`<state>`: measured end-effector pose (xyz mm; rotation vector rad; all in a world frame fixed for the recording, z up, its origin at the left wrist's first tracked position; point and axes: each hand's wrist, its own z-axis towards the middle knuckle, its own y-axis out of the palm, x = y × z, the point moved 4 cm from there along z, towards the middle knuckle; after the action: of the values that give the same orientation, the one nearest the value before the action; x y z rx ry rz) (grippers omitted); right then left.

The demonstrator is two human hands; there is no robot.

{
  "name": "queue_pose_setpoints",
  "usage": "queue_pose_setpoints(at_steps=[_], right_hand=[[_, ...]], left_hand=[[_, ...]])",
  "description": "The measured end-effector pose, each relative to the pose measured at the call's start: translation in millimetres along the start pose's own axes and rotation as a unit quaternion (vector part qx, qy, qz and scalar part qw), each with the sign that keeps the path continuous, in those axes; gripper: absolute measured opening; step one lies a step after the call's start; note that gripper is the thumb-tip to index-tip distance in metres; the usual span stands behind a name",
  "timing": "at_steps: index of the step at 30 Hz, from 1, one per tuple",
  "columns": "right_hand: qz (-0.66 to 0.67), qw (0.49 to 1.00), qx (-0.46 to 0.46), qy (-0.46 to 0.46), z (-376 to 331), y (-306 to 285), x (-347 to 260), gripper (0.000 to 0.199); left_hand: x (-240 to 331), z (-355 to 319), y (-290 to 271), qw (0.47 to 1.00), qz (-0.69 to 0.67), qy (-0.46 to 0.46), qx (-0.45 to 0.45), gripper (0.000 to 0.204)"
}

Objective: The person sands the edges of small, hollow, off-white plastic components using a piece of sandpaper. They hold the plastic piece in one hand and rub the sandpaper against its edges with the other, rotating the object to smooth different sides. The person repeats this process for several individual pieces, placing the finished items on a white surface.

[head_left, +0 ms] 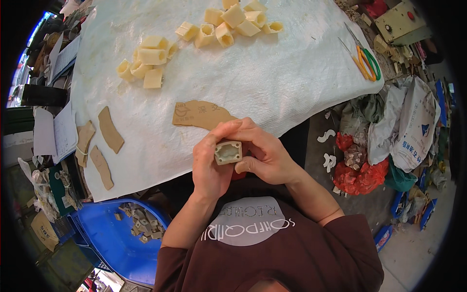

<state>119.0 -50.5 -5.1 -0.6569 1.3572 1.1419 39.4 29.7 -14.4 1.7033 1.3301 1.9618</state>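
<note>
Left hand [210,163] and right hand [265,155] together, both clasped on a small square cream block [228,152], above white cloth [272,82], more blocks [146,63] beyond, blue bin [109,238] below left

Counts, approx. where piled: 1 block [228,152] held in 2 hands, left [210,165] + right [265,155]. Near pile of blocks [146,63] on bench [272,82]: abt 7. Far pile [231,24]: abt 9, some cut off by the top edge. Brown card pieces: 1 big [202,115] mid-bench, 3 strips [111,129] at left edge. Scissors: 2 pairs, 1 orange [361,62], 1 green [372,63]. 1 blue bin [109,238] below bench, w/ a heap of small grey parts [143,226], too many to count. Red bags [362,177] on floor: abt 3.
</note>
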Motion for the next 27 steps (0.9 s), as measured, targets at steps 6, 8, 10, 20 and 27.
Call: queue_pose_setpoints(at_steps=[6,8,10,20,27], right_hand=[[-0.062,0.998,0.0,-0.033,-4,-2,5,0.045],[-0.043,0.998,0.009,-0.037,-4,-1,5,0.046],[-0.055,0.997,0.03,-0.054,-2,0,3,0.046],[-0.211,0.946,0.1,-0.227,-5,14,-6,0.039],[-0.089,0.991,0.042,-0.092,-5,5,2,0.039]], left_hand=[[-3,-4,2,0.994,0.11,0.021,0.002,0.043],[-2,-4,2,0.993,0.113,0.02,-0.019,0.045],[-1,-3,3,0.996,0.094,-0.012,0.003,0.048],[-4,-6,20,0.99,0.07,-0.001,0.119,0.05],[-2,0,23,0.984,0.038,-0.023,0.172,0.058]])
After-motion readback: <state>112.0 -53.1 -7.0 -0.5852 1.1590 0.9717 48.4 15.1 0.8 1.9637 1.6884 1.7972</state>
